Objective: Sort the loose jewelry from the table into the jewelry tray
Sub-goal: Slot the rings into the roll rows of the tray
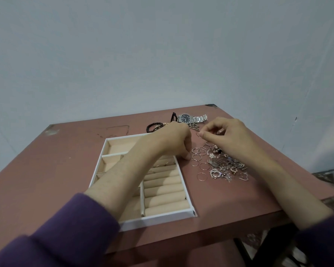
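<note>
Head view: right fingers (210,135) pinch a ring (198,135); left fingers' (187,155) hold unclear over tray (162,219).

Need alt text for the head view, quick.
Right hand pinches a thin ring by the loose jewelry pile on a reddish table. Left hand, curled, is at the white tray's right edge; a watch lies behind.

The person wears a soft purple top. The left sleeve (66,228) bunches in thick folds partway up the forearm, and the right sleeve (324,239) looks darker. The left hand (174,139) and right hand (228,132) are bare.
</note>
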Demonstrator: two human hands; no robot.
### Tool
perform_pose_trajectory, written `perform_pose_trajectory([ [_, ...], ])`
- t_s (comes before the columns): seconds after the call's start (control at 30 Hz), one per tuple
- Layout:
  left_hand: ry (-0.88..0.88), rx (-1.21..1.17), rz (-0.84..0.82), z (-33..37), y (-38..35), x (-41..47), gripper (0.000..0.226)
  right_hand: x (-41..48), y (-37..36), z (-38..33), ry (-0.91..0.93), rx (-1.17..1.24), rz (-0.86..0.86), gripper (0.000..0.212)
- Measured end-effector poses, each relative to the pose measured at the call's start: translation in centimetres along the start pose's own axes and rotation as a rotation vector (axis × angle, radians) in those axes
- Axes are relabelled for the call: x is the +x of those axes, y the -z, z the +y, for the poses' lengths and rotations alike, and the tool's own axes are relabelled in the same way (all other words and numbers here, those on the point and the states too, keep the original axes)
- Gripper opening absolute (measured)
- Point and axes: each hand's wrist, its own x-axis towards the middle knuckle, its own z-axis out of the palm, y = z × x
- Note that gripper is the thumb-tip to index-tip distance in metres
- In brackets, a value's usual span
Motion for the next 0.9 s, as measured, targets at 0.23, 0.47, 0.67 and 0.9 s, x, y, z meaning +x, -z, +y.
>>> perform_pose_trajectory([
  [0.23, 0.018, -0.240, 0.322, -1.3, 0.9, -4.6, 0.009, -0.7, -0.1, -1.1, 0.026, 0.028, -0.012, 0.008],
  [0.47, 0.149, -0.308, 0.460, -3.1, -0.3, -9.5, 0.006, -1.8, -2.2, -4.0, 0.042, 0.222, -0.354, 0.009],
  [0.67, 0.142, -0.441, 0.558, -3.1, -1.1, -10.2, 0.004, -2.1, -2.5, -4.4, 0.025, 0.244, -0.408, 0.011],
  [0.9, 0.145, -0.434, 0.584, -3.7, -1.6, -10.5, 0.006, -2.3, -2.3, -4.4, 0.037, 0.161, -0.477, 0.010],
])
